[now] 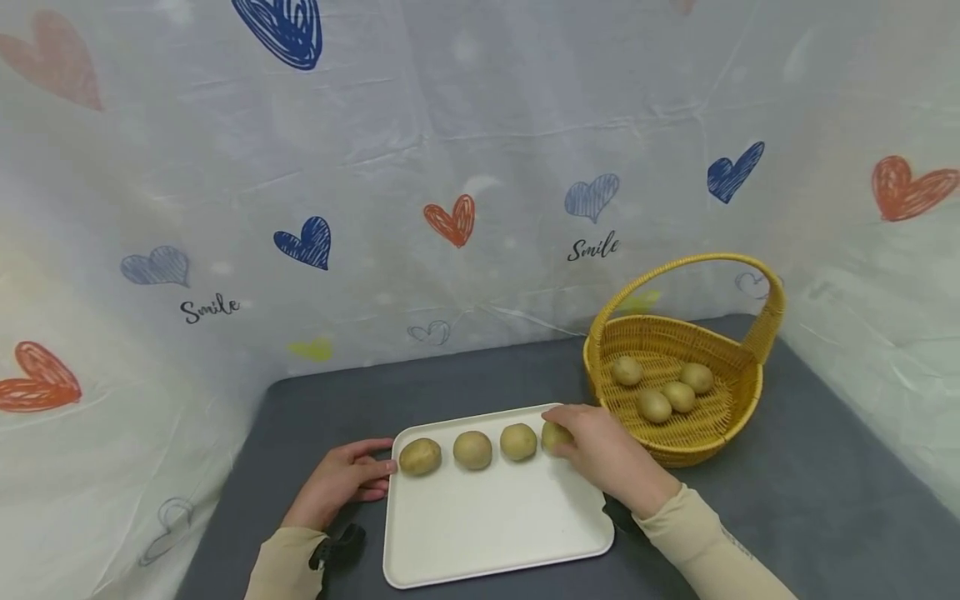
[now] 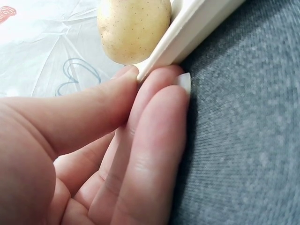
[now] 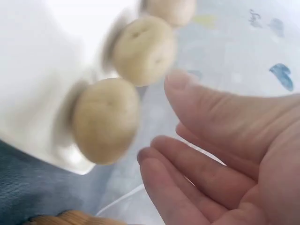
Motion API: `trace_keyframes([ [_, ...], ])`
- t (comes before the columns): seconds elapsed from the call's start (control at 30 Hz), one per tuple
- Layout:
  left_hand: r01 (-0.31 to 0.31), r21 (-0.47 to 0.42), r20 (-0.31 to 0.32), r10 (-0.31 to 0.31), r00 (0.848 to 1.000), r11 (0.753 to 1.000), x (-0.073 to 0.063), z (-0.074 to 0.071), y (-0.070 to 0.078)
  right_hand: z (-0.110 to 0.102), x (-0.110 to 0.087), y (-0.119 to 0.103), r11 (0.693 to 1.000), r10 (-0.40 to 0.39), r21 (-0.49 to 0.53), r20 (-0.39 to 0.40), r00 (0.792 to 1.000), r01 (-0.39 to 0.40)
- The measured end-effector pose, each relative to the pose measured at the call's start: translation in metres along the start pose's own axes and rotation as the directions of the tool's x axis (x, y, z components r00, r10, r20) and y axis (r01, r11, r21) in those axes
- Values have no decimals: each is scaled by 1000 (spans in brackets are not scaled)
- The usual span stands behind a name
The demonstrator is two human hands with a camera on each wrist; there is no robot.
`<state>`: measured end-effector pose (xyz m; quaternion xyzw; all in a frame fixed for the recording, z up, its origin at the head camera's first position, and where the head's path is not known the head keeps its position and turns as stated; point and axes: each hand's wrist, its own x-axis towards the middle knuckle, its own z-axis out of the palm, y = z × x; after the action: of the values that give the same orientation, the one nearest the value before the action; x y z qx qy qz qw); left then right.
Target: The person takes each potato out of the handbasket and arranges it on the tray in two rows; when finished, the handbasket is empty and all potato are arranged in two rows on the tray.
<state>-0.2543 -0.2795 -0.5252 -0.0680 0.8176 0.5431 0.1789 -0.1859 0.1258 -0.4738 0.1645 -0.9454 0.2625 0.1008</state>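
Note:
A white rectangular tray (image 1: 498, 525) lies on the dark grey table, with several potatoes in a row along its far side. At the tray's left edge my left hand (image 1: 347, 479) pinches the rim between thumb and fingers, close to the leftmost potato (image 1: 420, 457). My right hand (image 1: 611, 454) is over the tray's far right corner, beside the rightmost potato (image 3: 107, 121). In the right wrist view a gap shows between that potato and the parted thumb and fingers, which hold nothing. The head view has this potato partly hidden behind the right hand.
Right of the tray stands a yellow wicker basket (image 1: 675, 454) with a tall arched handle (image 1: 690, 260); several potatoes (image 1: 678, 397) lie inside. A pale curtain (image 1: 375, 167) printed with hearts hangs behind and beside the grey tabletop (image 1: 825, 500).

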Motion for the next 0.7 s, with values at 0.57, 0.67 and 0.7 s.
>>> trace_keyframes([
  [0.57,7,18,-2,-7,1000,1000,2,0,-3,-77,-40,22,992,-107,-66,25,994,109],
  [0.67,8,19,1,-9,1000,1000,3,1,-2,-96,-40,37,987,-115,-109,11,993,116],
  [0.7,11,17,5,-11,1000,1000,3,1,-2,-103,-38,43,989,-104,-107,13,994,105],
])
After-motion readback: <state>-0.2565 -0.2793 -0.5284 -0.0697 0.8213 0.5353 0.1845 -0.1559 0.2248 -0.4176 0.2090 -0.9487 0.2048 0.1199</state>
